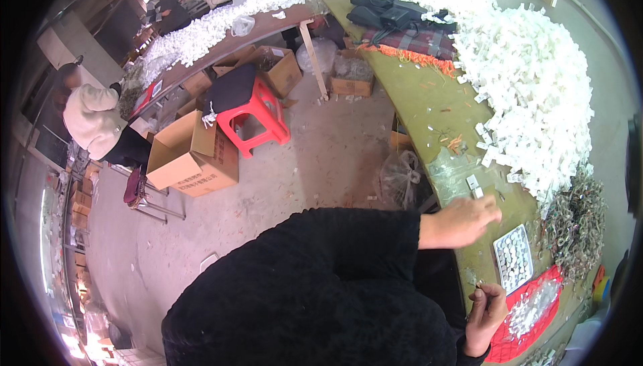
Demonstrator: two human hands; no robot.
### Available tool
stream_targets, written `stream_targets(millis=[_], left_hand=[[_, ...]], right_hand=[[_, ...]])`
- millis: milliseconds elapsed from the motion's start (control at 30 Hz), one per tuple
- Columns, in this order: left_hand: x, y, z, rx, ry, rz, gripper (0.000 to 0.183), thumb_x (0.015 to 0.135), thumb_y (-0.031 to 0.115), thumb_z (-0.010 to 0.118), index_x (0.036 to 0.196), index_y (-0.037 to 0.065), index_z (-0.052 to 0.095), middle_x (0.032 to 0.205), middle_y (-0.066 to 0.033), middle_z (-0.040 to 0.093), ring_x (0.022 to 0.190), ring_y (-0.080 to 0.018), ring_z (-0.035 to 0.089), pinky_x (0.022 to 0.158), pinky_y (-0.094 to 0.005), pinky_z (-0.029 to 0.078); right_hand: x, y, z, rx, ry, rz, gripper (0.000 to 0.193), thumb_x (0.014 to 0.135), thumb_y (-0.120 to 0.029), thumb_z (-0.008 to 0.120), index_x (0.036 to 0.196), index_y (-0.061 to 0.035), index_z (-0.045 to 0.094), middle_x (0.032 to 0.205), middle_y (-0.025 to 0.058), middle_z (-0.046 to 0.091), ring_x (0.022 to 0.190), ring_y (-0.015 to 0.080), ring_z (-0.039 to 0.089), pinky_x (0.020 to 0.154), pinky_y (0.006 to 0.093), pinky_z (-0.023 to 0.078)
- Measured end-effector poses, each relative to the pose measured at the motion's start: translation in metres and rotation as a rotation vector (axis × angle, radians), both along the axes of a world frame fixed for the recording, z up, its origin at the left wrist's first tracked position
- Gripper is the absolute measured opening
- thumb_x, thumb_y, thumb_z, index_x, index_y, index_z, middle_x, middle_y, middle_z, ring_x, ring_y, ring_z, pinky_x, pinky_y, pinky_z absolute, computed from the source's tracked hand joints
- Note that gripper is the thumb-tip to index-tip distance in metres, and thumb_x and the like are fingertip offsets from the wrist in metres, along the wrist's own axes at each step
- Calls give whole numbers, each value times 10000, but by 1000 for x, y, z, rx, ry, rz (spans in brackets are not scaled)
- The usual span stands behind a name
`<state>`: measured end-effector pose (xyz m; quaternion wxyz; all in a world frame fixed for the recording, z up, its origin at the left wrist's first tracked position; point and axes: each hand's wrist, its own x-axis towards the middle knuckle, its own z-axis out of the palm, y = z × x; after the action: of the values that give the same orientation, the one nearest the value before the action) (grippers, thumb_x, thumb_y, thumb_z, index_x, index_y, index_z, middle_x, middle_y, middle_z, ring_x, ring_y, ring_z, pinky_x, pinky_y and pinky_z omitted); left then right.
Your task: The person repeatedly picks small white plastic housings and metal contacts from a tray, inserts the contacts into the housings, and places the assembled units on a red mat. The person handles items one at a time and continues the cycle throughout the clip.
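Observation:
My left hand [463, 223] reaches over the green worktable with its fingers bent together. It looks slightly blurred, and whatever is between the fingertips is hidden. Just beyond it lies a small white plastic piece [474, 186]. Close to the table's near edge, my right hand [487, 316] pinches a tiny dark, thin part between thumb and forefinger, too small to name. Between and to the right of the hands sits a white tray [496, 259] of small round silvery pieces. A red cloth [504, 346] beside my right hand carries a scatter of small clear or white bits.
A large heap of white plastic pieces [536, 91] covers the table's right side, with a pile of tangled wired parts [577, 229] below it. A black bag [385, 14] lies farther back. Behind stand a red stool [258, 119], cardboard boxes [218, 165] and a person [97, 115].

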<state>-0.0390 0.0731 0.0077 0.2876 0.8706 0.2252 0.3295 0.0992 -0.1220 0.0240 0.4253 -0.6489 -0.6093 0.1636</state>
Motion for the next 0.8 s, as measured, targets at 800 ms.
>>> stream_targets(millis=[800], left_hand=[[0,-28,-3,-1702,-108,-581,193,955,175,612,1010,-4,563,672,-35,563,433,-111,535,374,-241,437]], right_hand=[[-7,17,-10,-71,687,51,71,977,1,546,1047,12,556,951,65,630,890,106,593,814,237,474]])
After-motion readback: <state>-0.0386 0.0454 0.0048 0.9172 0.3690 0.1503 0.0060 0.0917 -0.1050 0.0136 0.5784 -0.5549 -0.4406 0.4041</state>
